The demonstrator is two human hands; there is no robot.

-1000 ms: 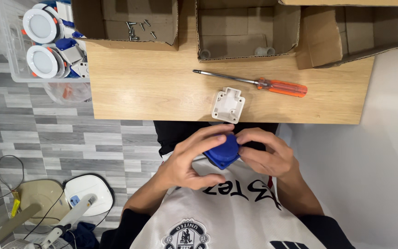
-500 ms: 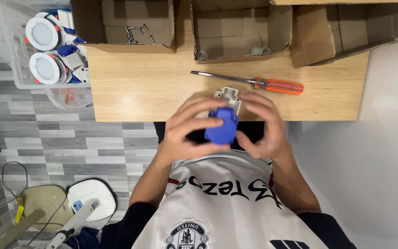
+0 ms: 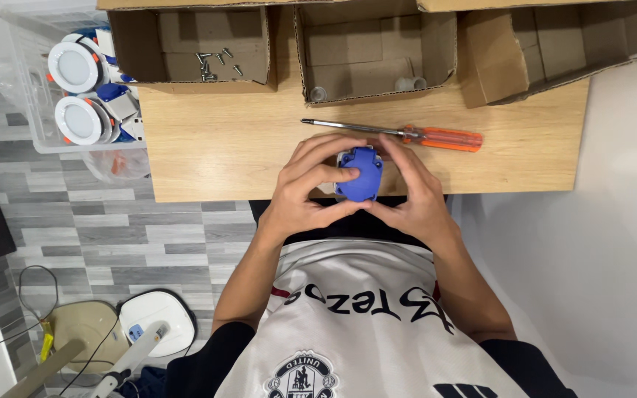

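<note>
Head view, straight down, close over desk

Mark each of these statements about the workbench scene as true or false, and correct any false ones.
1. Both hands hold the blue plastic part. True.
2. The screwdriver is in the right hand. False: it lies on the wooden table, beyond the hands.
3. Loose screws lie in the left cardboard box. True.
4. The clear plastic bin holds only screws. False: it holds round white light fittings.
5. The left hand rests flat on the table. False: it grips the blue part.
</note>
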